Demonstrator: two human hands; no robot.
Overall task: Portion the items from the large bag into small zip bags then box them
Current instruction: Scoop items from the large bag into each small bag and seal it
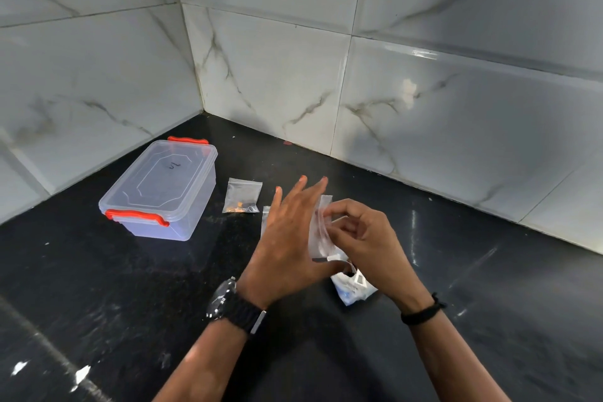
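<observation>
A small clear zip bag [321, 232] stands upright between my hands above the black counter. My left hand [287, 245] supports its left side with the thumb low on it and the fingers spread upward. My right hand [365, 238] pinches the bag's upper edge with thumb and fingertips. Under my right hand lies the larger crumpled bag [350, 287] with small white and blue items. A filled small zip bag [243, 196] with orange and dark pieces lies flat further back. Another empty zip bag [266, 219] peeks out behind my left hand. A clear box [163, 189] with red clips stands shut at the left.
The black stone counter [130, 303] meets white marble-look tiled walls [293, 59] in a corner behind the box. White flecks mark the counter's near left area. A watch sits on my left wrist, a black band on the right.
</observation>
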